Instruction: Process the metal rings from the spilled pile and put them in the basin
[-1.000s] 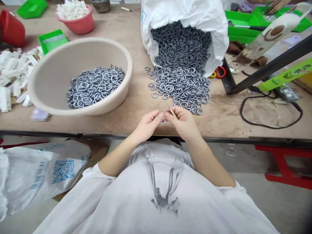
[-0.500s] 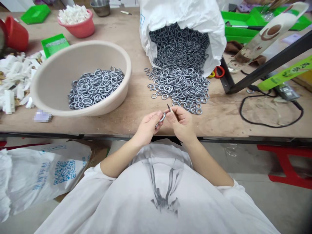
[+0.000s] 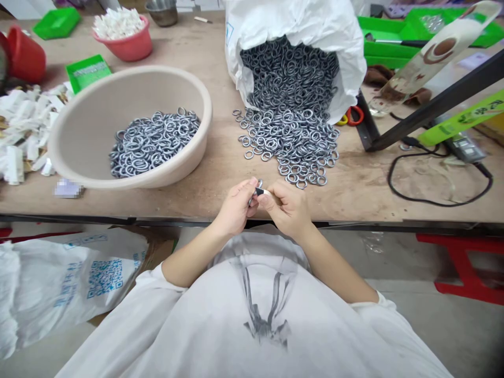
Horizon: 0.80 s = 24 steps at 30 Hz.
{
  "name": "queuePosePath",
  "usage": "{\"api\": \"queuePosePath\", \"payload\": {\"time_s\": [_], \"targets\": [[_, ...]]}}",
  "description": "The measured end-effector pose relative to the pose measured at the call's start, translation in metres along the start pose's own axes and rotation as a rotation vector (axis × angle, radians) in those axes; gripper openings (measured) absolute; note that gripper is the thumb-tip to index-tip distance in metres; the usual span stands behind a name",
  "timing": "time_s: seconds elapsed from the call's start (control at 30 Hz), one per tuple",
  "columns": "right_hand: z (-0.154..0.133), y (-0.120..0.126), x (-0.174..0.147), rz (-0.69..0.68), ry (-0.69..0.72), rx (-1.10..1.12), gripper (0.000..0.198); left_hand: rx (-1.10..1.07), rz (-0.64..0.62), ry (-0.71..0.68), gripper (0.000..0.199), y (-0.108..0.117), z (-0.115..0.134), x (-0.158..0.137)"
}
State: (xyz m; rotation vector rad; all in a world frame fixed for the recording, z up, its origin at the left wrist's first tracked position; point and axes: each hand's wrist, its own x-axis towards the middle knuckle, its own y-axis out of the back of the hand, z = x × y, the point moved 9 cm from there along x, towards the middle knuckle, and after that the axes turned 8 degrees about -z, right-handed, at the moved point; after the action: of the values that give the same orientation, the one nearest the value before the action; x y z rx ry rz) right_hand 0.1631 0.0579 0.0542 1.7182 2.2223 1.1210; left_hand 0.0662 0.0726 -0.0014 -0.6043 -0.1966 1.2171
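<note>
Between the fingertips of my left hand point(image 3: 237, 205) is a grey ring point(image 3: 260, 183), partly hidden by the fingers. My right hand point(image 3: 289, 208) pinches a small dark-tipped knife point(image 3: 259, 191) whose blade lies against or just in front of the ring; contact is hard to make out. Most of the knife is covered by my fingers. Just beyond the hands, loose grey rings point(image 3: 291, 139) spill from the mouth of a white sack point(image 3: 346, 31). To the left stands a wide beige basin point(image 3: 74, 136) with a heap of similar rings inside.
White pieces point(image 3: 23, 121) are piled at the far left, near a small green tray point(image 3: 88, 73). A red bowl point(image 3: 129, 47) of white parts stands behind the basin. On the right are a black metal frame point(image 3: 429, 110), a black cable point(image 3: 433, 202) and red-handled scissors point(image 3: 355, 115).
My right hand has turned and brought the knife from pointing upward to the ring in my left hand. The left hand has shifted only slightly.
</note>
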Motion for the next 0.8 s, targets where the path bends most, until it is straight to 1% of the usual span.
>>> {"api": "queuePosePath", "payload": {"time_s": [0.07,0.2,0.23,0.3,0.4,0.43,0.5,0.57,0.67,0.73,0.8], "targets": [[0.012,0.0,0.002,0.01,-0.043,0.054,0.046,0.003,-0.022,0.013,0.054,-0.001,-0.003,-0.002],[0.063,0.016,0.004,0.146,-0.276,0.166,0.051,0.079,-0.147,0.049,0.056,-0.013,-0.011,-0.012],[0.072,0.017,0.005,0.147,-0.312,0.16,0.05,0.087,-0.168,0.049,0.056,-0.015,-0.01,-0.014],[0.081,0.011,0.007,0.08,-0.353,0.098,0.045,0.065,-0.144,0.028,0.054,-0.011,-0.004,-0.016],[0.074,-0.012,0.01,-0.101,-0.333,-0.035,0.029,0.002,-0.021,-0.014,0.047,0.006,0.014,-0.015],[0.067,-0.021,0.011,-0.155,-0.308,-0.077,0.03,-0.014,0.013,-0.015,0.043,0.013,0.019,-0.015],[0.055,-0.038,0.011,-0.253,-0.268,-0.166,0.039,-0.039,0.071,-0.006,0.035,0.026,0.025,-0.016],[0.049,-0.05,0.011,-0.332,-0.271,-0.263,0.042,-0.059,0.115,0.001,0.027,0.038,0.029,-0.018],[0.048,-0.058,0.013,-0.378,-0.293,-0.341,0.032,-0.09,0.155,-0.036,0.017,0.052,0.037,-0.023],[0.05,-0.057,0.015,-0.361,-0.285,-0.319,0.026,-0.111,0.174,-0.076,0.015,0.058,0.044,-0.024],[0.056,-0.053,0.017,-0.328,-0.286,-0.244,0.02,-0.13,0.193,-0.089,0.014,0.061,0.046,-0.024]]}}
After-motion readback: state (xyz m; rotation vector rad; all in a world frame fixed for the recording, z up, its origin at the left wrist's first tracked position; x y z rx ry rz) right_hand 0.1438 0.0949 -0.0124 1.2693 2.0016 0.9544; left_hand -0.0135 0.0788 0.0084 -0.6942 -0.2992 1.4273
